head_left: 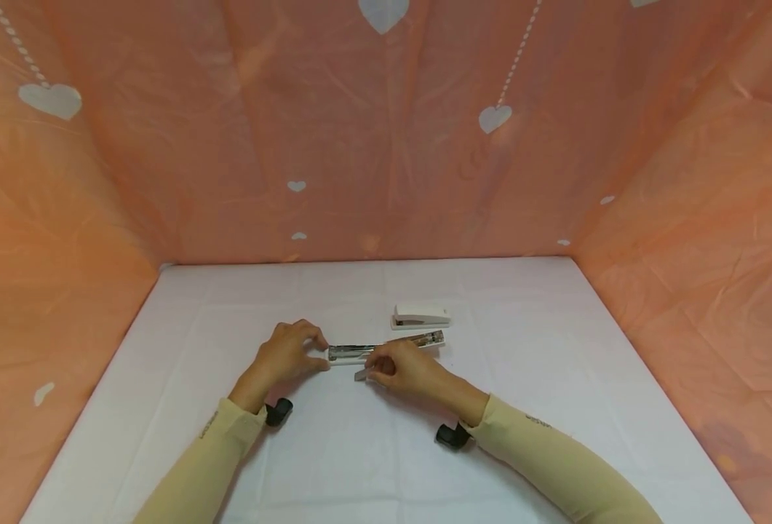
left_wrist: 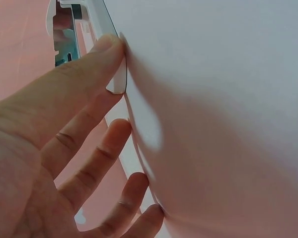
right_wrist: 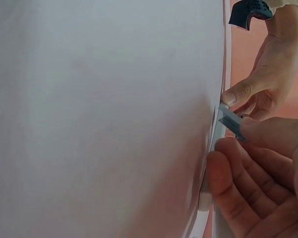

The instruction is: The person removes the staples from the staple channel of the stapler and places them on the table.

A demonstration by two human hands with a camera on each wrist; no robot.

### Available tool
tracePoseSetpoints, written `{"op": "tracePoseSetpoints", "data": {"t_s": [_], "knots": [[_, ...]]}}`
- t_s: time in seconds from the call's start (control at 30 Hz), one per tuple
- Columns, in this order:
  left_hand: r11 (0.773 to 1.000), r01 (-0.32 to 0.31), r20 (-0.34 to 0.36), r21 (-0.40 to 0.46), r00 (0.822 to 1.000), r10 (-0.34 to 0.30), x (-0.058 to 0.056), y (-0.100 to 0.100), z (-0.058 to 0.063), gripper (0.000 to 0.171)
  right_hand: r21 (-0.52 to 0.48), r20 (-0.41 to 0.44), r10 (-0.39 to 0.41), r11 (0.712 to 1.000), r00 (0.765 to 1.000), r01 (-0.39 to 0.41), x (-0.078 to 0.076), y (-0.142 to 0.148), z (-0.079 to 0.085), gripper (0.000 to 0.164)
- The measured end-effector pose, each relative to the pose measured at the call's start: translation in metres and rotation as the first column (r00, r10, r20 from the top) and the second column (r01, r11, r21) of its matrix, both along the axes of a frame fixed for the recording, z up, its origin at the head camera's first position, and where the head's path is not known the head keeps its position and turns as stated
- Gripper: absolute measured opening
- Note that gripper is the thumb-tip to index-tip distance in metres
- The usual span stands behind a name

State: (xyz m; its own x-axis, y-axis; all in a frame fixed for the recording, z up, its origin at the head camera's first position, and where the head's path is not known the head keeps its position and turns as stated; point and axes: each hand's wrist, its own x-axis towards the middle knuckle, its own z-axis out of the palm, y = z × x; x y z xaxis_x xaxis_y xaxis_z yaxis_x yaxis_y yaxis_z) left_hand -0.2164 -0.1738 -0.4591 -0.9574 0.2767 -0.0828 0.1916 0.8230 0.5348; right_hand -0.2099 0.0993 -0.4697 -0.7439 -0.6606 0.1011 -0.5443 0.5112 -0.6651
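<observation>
A white stapler (head_left: 349, 352) lies opened out on the table, its metal channel exposed and its far end slanting to the right. My left hand (head_left: 289, 352) pinches the left end of its base between thumb and fingers; in the left wrist view the thumb presses the rounded base end (left_wrist: 118, 79), other fingers spread beside it. My right hand (head_left: 404, 366) is just in front of the stapler's middle, hiding part of it. Between its thumb and fingertips it pinches a short grey staple strip (right_wrist: 232, 122), tilted close beside the stapler.
A second white stapler (head_left: 421, 316), closed, stands behind the opened one. A white cloth covers the table (head_left: 333, 451), and orange sheeting with hearts (head_left: 386, 145) rises at the back and both sides. Black cameras (head_left: 452, 437) sit at the wrists.
</observation>
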Motion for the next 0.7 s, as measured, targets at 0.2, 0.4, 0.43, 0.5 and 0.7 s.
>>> {"op": "tracePoseSetpoints", "data": {"t_s": [0.2,0.4,0.43,0.5,0.7], "knots": [[1.000,0.000,-0.004,0.000,1.000,0.000,-0.0004,-0.0002,-0.0036,0.028,0.045,0.027,-0.010,0.999,1.000,0.009,0.0010,0.0013,0.0026,0.010],[1.000,0.002,-0.003,-0.002,1.000,-0.002,-0.0003,-0.0010,-0.0034,0.028,0.118,-0.003,-0.003,0.993,1.000,0.004,0.0001,0.0012,0.0030,0.010],[1.000,0.003,0.001,-0.002,1.000,-0.003,-0.0001,-0.0010,-0.0031,0.028,0.124,-0.005,-0.001,0.992,1.000,0.001,0.0002,0.0013,0.0028,0.010],[1.000,0.003,0.004,0.001,1.000,-0.003,0.0003,-0.0012,-0.0026,0.028,0.133,-0.004,0.000,0.991,1.000,0.000,0.0002,0.0013,0.0022,0.010],[1.000,0.003,-0.002,-0.007,1.000,-0.003,0.0001,-0.0015,-0.0018,0.028,0.154,-0.047,0.021,0.988,0.999,-0.014,0.0006,-0.0001,0.0025,0.011]]}}
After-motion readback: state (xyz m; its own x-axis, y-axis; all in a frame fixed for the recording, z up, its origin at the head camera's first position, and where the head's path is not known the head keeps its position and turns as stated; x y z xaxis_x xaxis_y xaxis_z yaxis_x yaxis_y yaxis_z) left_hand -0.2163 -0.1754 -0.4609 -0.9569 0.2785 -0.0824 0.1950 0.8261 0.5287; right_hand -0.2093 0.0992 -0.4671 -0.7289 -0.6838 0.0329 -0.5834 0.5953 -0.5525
